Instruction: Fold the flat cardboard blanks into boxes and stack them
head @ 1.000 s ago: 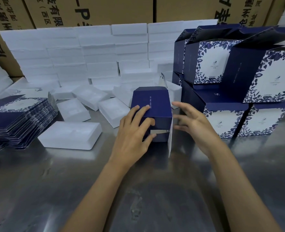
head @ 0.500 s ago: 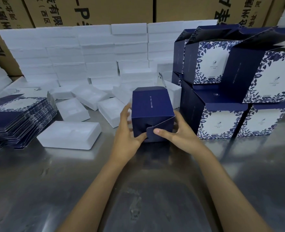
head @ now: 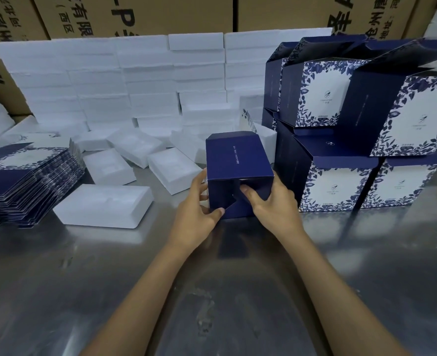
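Both hands, left point(head: 196, 207) and right point(head: 273, 204), grip one navy box point(head: 235, 160).

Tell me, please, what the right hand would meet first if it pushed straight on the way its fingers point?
The right hand already holds the navy box; straight on, its thumb would likely press deeper into the near-end flaps. Depth behind them is unclear.

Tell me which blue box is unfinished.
The box gripped by both hands, left and right: its near-end flaps are untucked, and it sits apart from the stack at right.
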